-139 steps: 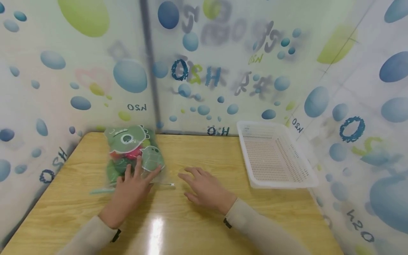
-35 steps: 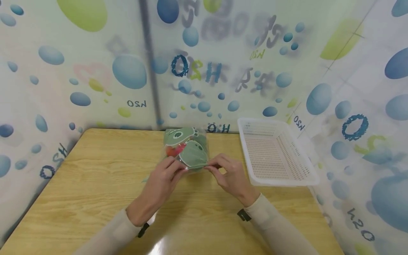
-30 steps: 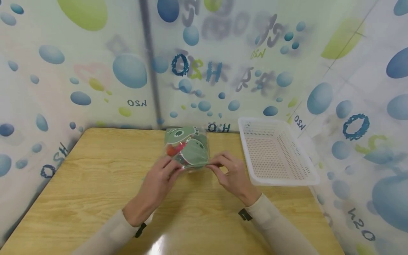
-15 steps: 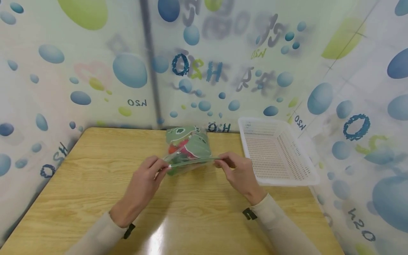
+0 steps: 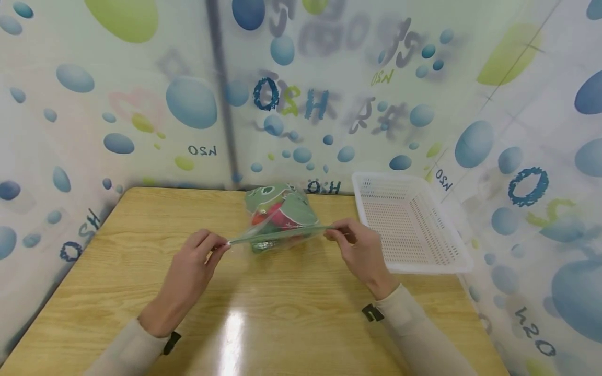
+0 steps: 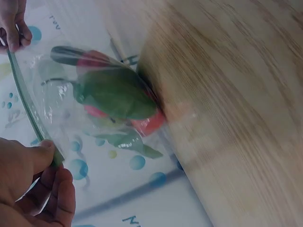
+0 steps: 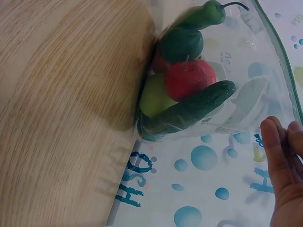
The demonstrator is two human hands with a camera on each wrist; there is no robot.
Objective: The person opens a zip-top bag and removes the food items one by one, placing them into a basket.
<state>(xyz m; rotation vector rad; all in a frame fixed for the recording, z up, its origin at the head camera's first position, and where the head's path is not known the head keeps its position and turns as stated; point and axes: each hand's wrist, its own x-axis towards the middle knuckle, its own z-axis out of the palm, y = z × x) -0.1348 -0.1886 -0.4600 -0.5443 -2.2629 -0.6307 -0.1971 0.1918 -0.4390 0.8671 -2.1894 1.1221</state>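
Note:
A clear zip bag [image 5: 296,206] with green cartoon print stands at the back middle of the table, its green zip edge pulled taut toward me. My left hand [image 5: 190,266] pinches the left end of that edge; my right hand [image 5: 362,253] pinches the right end. In the right wrist view the bag holds a red apple [image 7: 189,79], a cucumber [image 7: 191,109], a green pepper [image 7: 203,15], a dark green round piece [image 7: 182,43] and a yellow-green piece [image 7: 154,97]. The left wrist view shows the left thumb [image 6: 40,153] on the green strip.
A white perforated plastic basket [image 5: 371,230] stands on the wooden table [image 5: 273,318] at the right, close to my right hand. Behind the table hangs a pale sheet [image 5: 291,62] printed with bubbles and lettering.
The bag has gone from the left side to the middle. Both hands have since taken its zip edge and drawn apart, the left hand moving left, stretching the edge out.

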